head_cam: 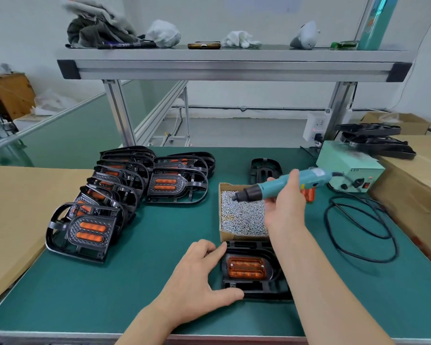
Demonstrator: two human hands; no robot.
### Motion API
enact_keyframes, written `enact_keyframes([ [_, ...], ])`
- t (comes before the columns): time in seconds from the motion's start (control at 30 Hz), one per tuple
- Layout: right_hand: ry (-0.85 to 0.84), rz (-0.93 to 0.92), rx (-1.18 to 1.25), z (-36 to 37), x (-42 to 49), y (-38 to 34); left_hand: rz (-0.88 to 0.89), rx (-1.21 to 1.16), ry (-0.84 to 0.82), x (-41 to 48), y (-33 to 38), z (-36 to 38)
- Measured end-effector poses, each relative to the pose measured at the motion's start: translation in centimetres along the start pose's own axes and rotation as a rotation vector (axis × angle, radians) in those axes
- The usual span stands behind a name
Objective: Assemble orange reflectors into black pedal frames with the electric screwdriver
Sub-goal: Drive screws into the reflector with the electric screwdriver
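Observation:
A black pedal frame [246, 288] lies on the green mat near the front edge, with an orange reflector [245, 267] seated in it. My left hand [197, 272] steadies the frame's left side, thumb and fingers spread against it. My right hand [285, 205] grips the teal electric screwdriver [279, 186], held nearly level, its black tip dipped into the cardboard box of small silver screws [241, 217] just behind the frame.
Several finished pedals [90, 227] with orange reflectors are stacked in rows at left. An empty black frame [265, 170] lies behind the screw box. The screwdriver's power unit [351, 170] and looped black cable [358, 230] sit at right, beside cardboard boxes [413, 185].

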State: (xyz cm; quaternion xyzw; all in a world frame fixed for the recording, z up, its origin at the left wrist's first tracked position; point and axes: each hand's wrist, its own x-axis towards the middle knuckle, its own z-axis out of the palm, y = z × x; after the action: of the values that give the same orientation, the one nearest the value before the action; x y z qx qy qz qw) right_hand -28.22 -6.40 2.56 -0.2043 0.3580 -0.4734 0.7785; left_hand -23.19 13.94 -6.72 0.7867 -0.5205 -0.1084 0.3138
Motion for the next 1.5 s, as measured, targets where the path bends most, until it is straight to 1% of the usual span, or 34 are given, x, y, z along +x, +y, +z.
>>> enact_keyframes([
  [0.1,0.020,0.131,0.054,0.0,1.7,0.9,-0.003,-0.003,0.000,0.1,-0.1,-0.1],
  [0.27,0.062,0.229,-0.114,-0.5,3.4,2.8,0.001,0.002,-0.005,0.1,-0.1,-0.1],
  [0.37,0.070,0.230,-0.175,-0.7,3.8,3.6,-0.003,0.005,-0.011,0.0,-0.2,-0.2],
  [0.4,0.041,0.232,-0.168,-0.7,3.8,3.7,-0.003,0.006,-0.013,0.0,-0.2,-0.2],
  [0.47,0.019,0.323,0.025,-0.8,4.3,3.6,-0.004,0.009,-0.015,0.0,-0.3,-0.3],
  [0.5,0.018,0.345,0.055,-0.8,4.4,3.5,-0.002,0.013,-0.013,0.0,-0.3,-0.3],
  [0.57,0.020,0.288,-0.019,-0.9,3.8,3.1,0.002,0.019,-0.006,0.0,-0.4,-0.3],
  [0.63,0.020,0.295,0.043,-1.0,3.6,2.4,0.013,0.026,-0.003,-0.1,-0.3,-0.2],
  [0.77,-0.033,0.322,0.037,-1.6,2.0,1.0,0.048,0.053,0.008,-0.4,-0.2,-0.2],
  [0.87,-0.081,0.341,0.002,-2.6,1.0,-0.3,0.125,0.095,0.010,-0.7,0.0,-0.1],
  [0.97,-0.123,0.336,-0.030,-3.9,0.3,-1.7,0.239,0.160,0.017,-0.7,0.3,-0.1],
  [1.13,-0.228,0.239,-0.157,-6.0,-0.7,-3.1,0.381,0.162,0.075,-0.6,1.1,0.0],
  [1.2,-0.283,0.145,-0.304,-6.7,-0.7,-3.3,0.413,0.143,0.098,-0.5,1.4,-0.2],
  [1.37,-0.488,-0.177,-0.812,-7.6,-1.1,-3.9,0.413,0.151,0.168,0.6,2.6,-1.4],
  [1.43,-0.555,-0.285,-0.937,-7.5,-1.4,-4.2,0.398,0.136,0.221,1.2,3.1,-2.2],
  [1.5,-0.606,-0.387,-1.023,-7.4,-1.6,-4.7,0.347,0.073,0.267,1.7,3.3,-3.1],
])
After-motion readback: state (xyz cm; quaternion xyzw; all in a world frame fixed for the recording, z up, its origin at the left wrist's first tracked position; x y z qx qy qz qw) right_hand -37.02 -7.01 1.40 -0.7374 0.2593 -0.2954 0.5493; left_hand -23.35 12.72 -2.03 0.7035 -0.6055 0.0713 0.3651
